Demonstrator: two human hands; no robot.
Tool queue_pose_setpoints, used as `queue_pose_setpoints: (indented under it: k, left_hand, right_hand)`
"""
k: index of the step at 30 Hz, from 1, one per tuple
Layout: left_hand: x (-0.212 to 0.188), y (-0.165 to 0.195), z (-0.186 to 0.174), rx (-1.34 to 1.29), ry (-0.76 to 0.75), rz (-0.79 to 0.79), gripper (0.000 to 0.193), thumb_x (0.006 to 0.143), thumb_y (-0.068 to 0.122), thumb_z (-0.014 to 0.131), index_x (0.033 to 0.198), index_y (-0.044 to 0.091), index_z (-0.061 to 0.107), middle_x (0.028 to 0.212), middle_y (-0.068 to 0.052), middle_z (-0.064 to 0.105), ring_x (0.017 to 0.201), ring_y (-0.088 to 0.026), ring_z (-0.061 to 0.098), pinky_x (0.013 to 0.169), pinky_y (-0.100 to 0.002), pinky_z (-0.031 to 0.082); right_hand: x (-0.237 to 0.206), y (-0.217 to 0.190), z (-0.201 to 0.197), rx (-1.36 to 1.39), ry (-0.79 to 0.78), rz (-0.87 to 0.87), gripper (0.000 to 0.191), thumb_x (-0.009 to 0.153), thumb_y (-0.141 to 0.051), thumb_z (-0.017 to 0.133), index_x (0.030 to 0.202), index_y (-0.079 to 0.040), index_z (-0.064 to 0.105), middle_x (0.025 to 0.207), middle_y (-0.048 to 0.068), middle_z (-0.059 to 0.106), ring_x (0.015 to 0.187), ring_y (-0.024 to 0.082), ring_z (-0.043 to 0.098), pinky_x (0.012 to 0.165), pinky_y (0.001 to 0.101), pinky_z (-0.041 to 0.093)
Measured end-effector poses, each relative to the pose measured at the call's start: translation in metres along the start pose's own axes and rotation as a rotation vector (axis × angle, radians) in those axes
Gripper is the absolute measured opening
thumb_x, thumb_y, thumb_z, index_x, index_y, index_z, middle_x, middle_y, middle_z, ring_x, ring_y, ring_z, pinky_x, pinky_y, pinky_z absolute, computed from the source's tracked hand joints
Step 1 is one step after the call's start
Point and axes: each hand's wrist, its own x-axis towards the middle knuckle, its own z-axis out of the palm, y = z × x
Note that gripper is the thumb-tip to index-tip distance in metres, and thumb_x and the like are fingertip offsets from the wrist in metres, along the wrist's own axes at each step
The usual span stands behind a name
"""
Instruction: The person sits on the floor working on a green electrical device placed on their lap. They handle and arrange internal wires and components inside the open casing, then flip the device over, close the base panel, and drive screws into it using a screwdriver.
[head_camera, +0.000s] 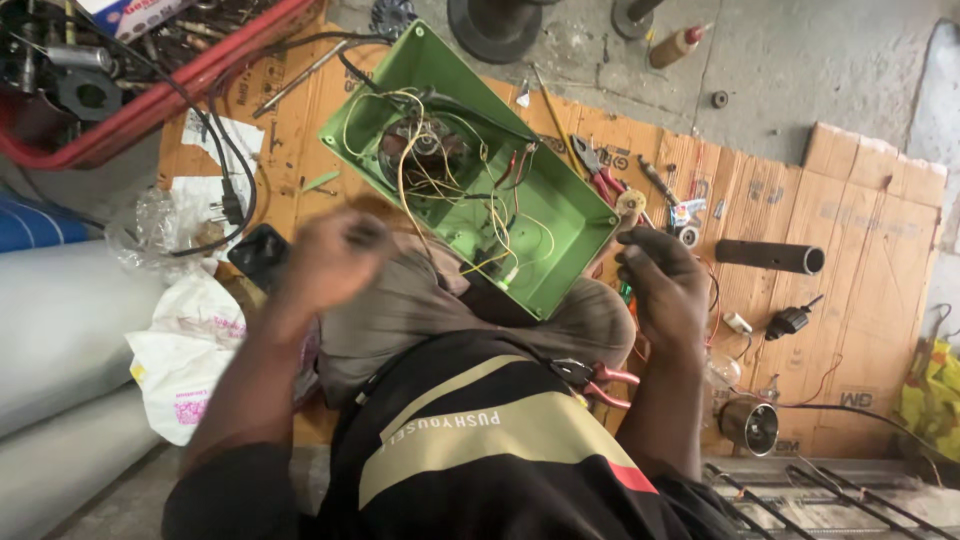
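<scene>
From where I stood, the left hand (335, 255) was a blur at centre left, its grip impossible to tell, while the green box (470, 165) lay open mid-frame with loose wires (440, 180) that could snag, and the right hand (665, 285) pinched a small disc (630, 203) that might slip.

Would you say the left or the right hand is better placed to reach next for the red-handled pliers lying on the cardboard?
Probably the right hand: it sits just below the red-handled pliers, beside the green housing. The left hand is blurred and across the housing.
</scene>
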Motion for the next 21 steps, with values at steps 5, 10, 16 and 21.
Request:
queue_pose_setpoints:
  k: [5, 10, 16, 21]
  left_hand:
    - [0.003, 0.017, 0.061, -0.578, -0.186, -0.018, 0.032, 0.088, 0.036, 0.076, 0.098, 0.005, 0.079, 0.083, -0.007, 0.081, 0.07, -0.011, 0.075, 0.067, -0.031, 0.061]
    - [0.042, 0.044, 0.092, -0.305, -0.004, 0.049, 0.025, 0.085, 0.031, 0.082, 0.091, 0.007, 0.081, 0.075, -0.004, 0.078, 0.062, -0.01, 0.069, 0.06, -0.029, 0.053]
    - [0.063, 0.061, 0.082, -0.295, 0.032, 0.028, 0.023, 0.086, 0.028, 0.086, 0.084, 0.005, 0.079, 0.064, -0.006, 0.07, 0.055, -0.012, 0.057, 0.052, -0.031, 0.046]
    - [0.062, 0.051, 0.056, -0.432, 0.304, 0.204, 0.018, 0.087, 0.018, 0.083, 0.097, 0.005, 0.075, 0.085, -0.004, 0.074, 0.066, -0.008, 0.066, 0.059, -0.027, 0.054]
  right_hand:
    - [-0.008, 0.006, 0.052, -0.477, -0.173, -0.052, 0.03, 0.088, -0.002, 0.074, 0.117, -0.003, 0.073, 0.108, 0.009, 0.077, 0.089, 0.013, 0.069, 0.082, 0.0272, 0.058]
    - [-0.007, 0.012, 0.112, -0.509, -0.409, -0.248, 0.049, 0.077, -0.012, 0.083, 0.122, -0.004, 0.066, 0.11, 0.007, 0.072, 0.098, 0.015, 0.07, 0.079, 0.0293, 0.059]
    - [0.021, 0.014, 0.106, -0.622, -0.182, -0.259, 0.024, 0.091, -0.02, 0.076, 0.11, -0.004, 0.077, 0.094, 0.009, 0.08, 0.084, 0.016, 0.076, 0.08, 0.0296, 0.058]
    - [0.033, 0.013, 0.109, -0.872, -0.109, -0.328, 0.023, 0.087, -0.026, 0.076, 0.1, -0.008, 0.081, 0.092, 0.012, 0.079, 0.082, 0.024, 0.076, 0.079, 0.0353, 0.059]
